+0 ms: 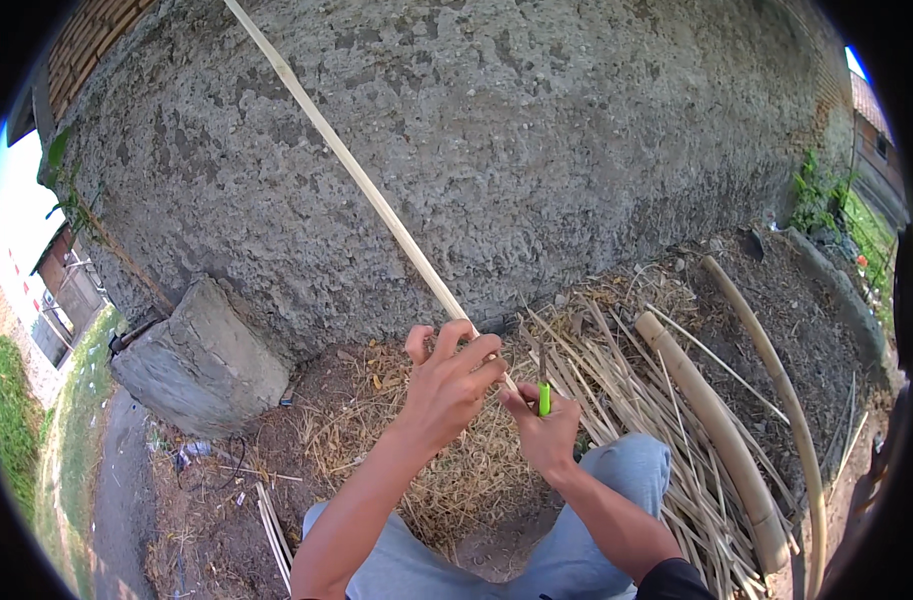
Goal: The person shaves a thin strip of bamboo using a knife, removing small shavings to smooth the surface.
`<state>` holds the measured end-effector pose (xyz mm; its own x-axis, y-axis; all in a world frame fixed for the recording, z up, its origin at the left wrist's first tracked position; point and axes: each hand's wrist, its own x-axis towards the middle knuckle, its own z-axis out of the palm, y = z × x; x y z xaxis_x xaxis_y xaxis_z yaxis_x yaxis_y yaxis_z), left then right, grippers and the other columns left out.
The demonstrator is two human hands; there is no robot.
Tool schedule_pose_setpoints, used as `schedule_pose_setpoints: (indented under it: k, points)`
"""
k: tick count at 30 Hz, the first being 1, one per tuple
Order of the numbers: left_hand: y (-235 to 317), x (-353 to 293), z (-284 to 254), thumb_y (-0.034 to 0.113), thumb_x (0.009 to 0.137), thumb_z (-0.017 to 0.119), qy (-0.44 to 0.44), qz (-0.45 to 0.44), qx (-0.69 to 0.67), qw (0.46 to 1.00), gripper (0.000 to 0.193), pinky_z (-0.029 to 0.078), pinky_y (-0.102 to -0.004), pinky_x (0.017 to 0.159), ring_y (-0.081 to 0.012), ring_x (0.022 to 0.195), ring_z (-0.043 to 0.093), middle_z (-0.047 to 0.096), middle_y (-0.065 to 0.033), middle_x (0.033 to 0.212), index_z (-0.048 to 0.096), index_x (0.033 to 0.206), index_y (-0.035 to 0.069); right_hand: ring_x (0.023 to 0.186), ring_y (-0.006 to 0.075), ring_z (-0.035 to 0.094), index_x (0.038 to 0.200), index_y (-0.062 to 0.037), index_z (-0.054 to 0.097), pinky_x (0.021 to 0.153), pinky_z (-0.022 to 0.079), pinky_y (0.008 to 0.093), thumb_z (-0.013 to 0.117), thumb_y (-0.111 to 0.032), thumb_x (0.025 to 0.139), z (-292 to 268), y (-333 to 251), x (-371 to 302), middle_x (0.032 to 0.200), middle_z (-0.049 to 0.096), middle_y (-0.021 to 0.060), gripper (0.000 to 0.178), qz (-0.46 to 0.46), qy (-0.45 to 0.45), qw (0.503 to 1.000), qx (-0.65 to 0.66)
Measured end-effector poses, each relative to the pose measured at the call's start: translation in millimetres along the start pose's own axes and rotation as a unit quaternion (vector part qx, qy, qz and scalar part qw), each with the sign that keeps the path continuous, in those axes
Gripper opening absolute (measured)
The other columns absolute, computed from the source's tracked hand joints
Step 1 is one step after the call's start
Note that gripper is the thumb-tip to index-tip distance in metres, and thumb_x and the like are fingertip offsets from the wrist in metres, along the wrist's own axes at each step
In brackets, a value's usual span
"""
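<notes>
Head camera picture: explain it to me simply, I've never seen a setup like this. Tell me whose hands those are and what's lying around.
There is no machine arm here, just a person's two bare hands. The single picture comes from a wide, round-looking camera worn on the head, looking down, so straight edges bend near the rim.

The left hand grips a long, pale strip that slants up across a rough wall. The right hand holds a knife with a bright green handle, close to the strip's lower end.

Dry shavings cover the ground around the person's legs. On the right lie a heap of thin strips and a thick pole.
</notes>
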<state>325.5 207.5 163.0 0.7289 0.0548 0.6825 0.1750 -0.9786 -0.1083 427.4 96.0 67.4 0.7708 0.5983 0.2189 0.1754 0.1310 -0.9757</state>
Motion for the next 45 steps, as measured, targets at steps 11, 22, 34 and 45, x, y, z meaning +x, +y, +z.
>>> schedule_pose_setpoints:
  k: [11, 22, 34, 45]
  points:
    - [1, -29, 21, 0.007, 0.074, 0.069, 0.076, 0.047, 0.133, 0.987, 0.011, 0.026, -0.0434, 0.099, -0.0167, 0.118, 0.053, 0.062, 0.001, 0.107, 0.067, 0.084, 0.012, 0.06, 0.002, 0.049, 0.099, 0.0016, 0.076, 0.051, 0.038, 0.0225, 0.078, -0.016, 0.087, 10, -6, -8, 0.069, 0.066, -0.0017, 0.021, 0.028, -0.026, 0.999, 0.034]
    - [23, -65, -4, -0.002, 0.083, 0.067, 0.132, -0.251, -0.221, 0.933, 0.008, 0.043, -0.0369, 0.087, -0.0239, 0.108, 0.052, 0.053, -0.0081, 0.107, 0.06, 0.084, 0.002, 0.062, 0.0036, 0.055, 0.107, 0.0004, 0.074, 0.055, 0.045, 0.0212, 0.081, -0.013, 0.082, 5, -8, -7, 0.077, 0.069, -0.0004, 0.029, -0.003, -0.059, 0.996, 0.061]
    - [-38, -102, -35, 0.018, 0.096, 0.065, 0.045, -0.337, 0.251, 0.906, 0.024, 0.049, -0.0432, 0.081, -0.0325, 0.097, 0.058, 0.055, -0.0164, 0.124, 0.068, 0.111, 0.0, 0.062, 0.007, 0.056, 0.111, 0.0049, 0.07, 0.052, 0.046, 0.0219, 0.058, -0.006, 0.097, 0, 14, -9, 0.086, 0.071, 0.0089, 0.021, 0.045, -0.083, 0.935, 0.341]
    - [34, -29, 13, 0.008, 0.073, 0.08, 0.068, -0.143, -0.095, 0.983, 0.038, 0.045, -0.0436, 0.093, -0.0347, 0.118, 0.048, 0.055, -0.0114, 0.128, 0.074, 0.11, 0.008, 0.061, 0.0059, 0.057, 0.112, 0.0017, 0.071, 0.052, 0.047, 0.0223, 0.059, -0.011, 0.099, 15, 7, -22, 0.082, 0.069, 0.0024, 0.021, 0.002, -0.018, 0.984, 0.178]
